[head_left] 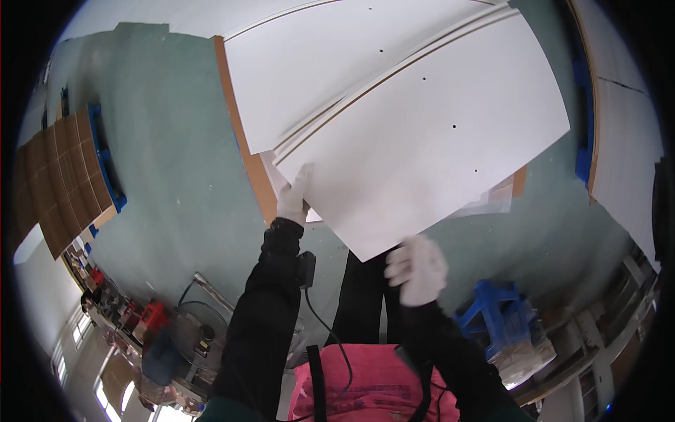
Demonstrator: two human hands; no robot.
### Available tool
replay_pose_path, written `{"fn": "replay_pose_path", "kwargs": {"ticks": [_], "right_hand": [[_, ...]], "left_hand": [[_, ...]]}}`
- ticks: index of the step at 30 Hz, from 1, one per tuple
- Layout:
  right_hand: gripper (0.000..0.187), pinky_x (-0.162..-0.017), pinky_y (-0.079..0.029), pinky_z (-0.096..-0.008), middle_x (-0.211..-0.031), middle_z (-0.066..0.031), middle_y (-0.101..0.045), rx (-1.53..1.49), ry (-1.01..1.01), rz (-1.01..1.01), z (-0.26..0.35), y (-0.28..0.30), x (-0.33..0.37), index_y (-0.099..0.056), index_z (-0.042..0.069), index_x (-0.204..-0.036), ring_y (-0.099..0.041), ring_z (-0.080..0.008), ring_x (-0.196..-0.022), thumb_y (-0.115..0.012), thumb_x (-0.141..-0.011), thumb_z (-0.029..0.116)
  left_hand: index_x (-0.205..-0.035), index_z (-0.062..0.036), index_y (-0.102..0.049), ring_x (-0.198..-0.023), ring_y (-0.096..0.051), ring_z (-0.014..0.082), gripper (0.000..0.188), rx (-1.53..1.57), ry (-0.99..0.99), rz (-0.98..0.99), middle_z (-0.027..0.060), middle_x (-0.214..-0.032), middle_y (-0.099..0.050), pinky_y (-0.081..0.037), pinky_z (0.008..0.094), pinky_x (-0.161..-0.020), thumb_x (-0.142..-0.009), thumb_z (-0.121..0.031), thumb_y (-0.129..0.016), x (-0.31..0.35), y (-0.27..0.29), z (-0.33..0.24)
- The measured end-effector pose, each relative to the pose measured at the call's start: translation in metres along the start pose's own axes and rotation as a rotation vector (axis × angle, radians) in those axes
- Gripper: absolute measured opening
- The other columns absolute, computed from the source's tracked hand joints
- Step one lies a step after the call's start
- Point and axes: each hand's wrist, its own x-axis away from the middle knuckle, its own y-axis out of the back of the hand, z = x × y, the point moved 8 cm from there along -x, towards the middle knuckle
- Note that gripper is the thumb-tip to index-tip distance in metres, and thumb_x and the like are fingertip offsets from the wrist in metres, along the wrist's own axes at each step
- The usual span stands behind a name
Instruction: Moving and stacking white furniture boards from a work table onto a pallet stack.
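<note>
A large white panel with several small dark holes lies slanted over other white panels, and its near corner points toward me. My left hand, in a white glove, is closed on the panel's left edge with the thumb on top. The fingers beneath the panel are hidden. Just off the near edge, right of the corner, is my right hand, also gloved in white. Its fingers look curled but are smeared by motion, and I cannot tell whether they touch the panel.
Brown board edges the panel stack. At left, brown sheets lie on a blue pallet. A blue stool stands at lower right, and more white boards at far right. A cable hangs by my left arm.
</note>
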Motion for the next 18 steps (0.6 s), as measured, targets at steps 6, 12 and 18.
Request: {"fn": "replay_pose_path", "kwargs": {"ticks": [6,12,18], "right_hand": [[0.061,-0.094,-0.045,-0.0384,-0.127,-0.0132,-0.05,-0.442,-0.34,0.103,-0.005,0.053,-0.132,-0.043,0.0,-0.129,-0.049,-0.0256,-0.116,-0.058,-0.09,0.044],[0.06,-0.101,-0.039,-0.0462,-0.133,-0.0085,-0.047,-0.576,-0.109,0.114,0.026,-0.018,-0.146,-0.039,0.01,-0.135,-0.047,-0.0261,-0.12,-0.048,-0.092,0.051],[0.061,-0.101,-0.039,-0.043,-0.129,-0.0085,-0.049,-0.618,-0.117,0.17,-0.003,-0.062,-0.14,-0.038,0.005,-0.133,-0.046,-0.024,-0.12,-0.047,-0.093,0.05]], "left_hand": [[-0.126,-0.0009,-0.05,-0.103,-0.057,0.0178,0.046,0.151,-0.014,0.051,0.0067,-0.113,-0.058,-0.046,0.0339,-0.087,-0.093,-0.032,-0.054,0.008,-0.022,-0.022],[-0.133,-0.0072,-0.043,-0.099,-0.057,0.0182,0.064,-0.351,0.129,-0.001,0.0077,-0.117,-0.055,-0.047,0.0307,-0.084,-0.088,-0.052,-0.052,0.049,0.012,0.049],[-0.131,-0.0046,-0.047,-0.102,-0.059,0.0211,0.072,-0.717,0.006,-0.338,0.0121,-0.116,-0.059,-0.048,0.0293,-0.081,-0.085,-0.059,-0.051,0.031,0.064,-0.024]]}}
